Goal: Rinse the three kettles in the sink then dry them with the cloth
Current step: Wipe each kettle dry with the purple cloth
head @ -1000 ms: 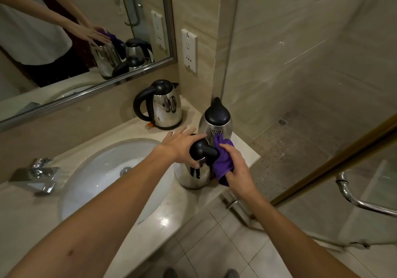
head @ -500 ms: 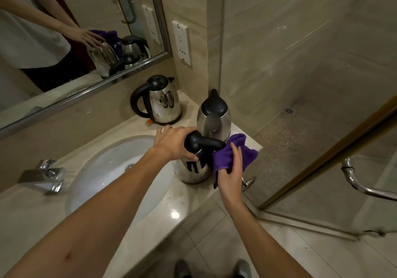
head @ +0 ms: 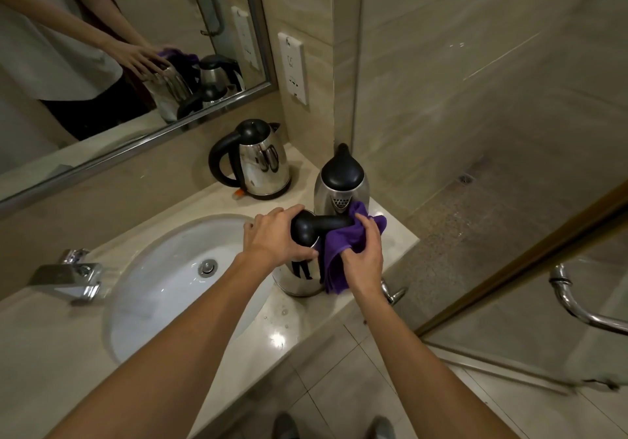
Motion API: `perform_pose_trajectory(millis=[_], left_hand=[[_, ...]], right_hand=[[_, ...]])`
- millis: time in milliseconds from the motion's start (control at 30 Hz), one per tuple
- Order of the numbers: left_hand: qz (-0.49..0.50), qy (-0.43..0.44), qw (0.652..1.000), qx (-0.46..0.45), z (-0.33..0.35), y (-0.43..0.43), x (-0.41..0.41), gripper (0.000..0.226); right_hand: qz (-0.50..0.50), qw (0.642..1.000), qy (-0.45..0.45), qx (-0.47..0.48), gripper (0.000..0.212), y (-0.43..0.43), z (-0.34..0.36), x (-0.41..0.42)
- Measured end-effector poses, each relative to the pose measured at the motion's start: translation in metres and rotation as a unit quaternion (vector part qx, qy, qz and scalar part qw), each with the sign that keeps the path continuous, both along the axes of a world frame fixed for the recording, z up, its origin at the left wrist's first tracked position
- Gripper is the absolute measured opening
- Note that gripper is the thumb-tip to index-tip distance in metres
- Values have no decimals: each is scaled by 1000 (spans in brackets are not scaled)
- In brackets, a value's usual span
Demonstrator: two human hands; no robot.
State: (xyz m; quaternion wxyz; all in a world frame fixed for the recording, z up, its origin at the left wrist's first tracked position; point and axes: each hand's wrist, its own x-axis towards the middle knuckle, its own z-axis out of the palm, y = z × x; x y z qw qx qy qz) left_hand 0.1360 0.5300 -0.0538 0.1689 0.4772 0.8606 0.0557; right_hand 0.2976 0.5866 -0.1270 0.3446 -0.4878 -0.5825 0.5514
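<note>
Three steel kettles with black lids and handles stand on the counter right of the white sink. The nearest kettle stands at the counter's front. My left hand grips its black lid from the left. My right hand holds a purple cloth wrapped round that kettle's handle and right side. A second kettle stands just behind, its spout toward me. The third kettle is at the back by the wall.
A chrome tap is left of the basin. The mirror and a wall socket are behind. The counter ends right of the kettles; a glass shower door with a chrome handle stands to the right.
My right hand has moved the cloth back against the near kettle's handle and side, closer to my left hand. The camera has tilted down a little.
</note>
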Motion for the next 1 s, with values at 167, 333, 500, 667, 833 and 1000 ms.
perform_pose_trajectory(millis=[167, 333, 500, 667, 833, 1000], left_hand=[[4, -10, 1000, -2, 3, 2, 1, 94], [10, -24, 1000, 4, 3, 0, 1, 96], [14, -27, 999, 9, 4, -1, 3, 99], [20, -29, 999, 11, 3, -1, 6, 101], [18, -22, 1000, 1, 6, 1, 6, 103], [18, -17, 1000, 3, 6, 2, 6, 101]], right_hand=[[-52, 998, 18, 27, 44, -3, 0, 6], [-61, 997, 29, 29, 37, -16, 3, 19], [-33, 998, 38, 27, 41, -42, 4, 19], [4, 999, 30, 27, 71, -68, 2, -6], [89, 994, 56, -21, 86, -70, -11, -9], [70, 990, 109, -53, 69, -67, -15, -3]])
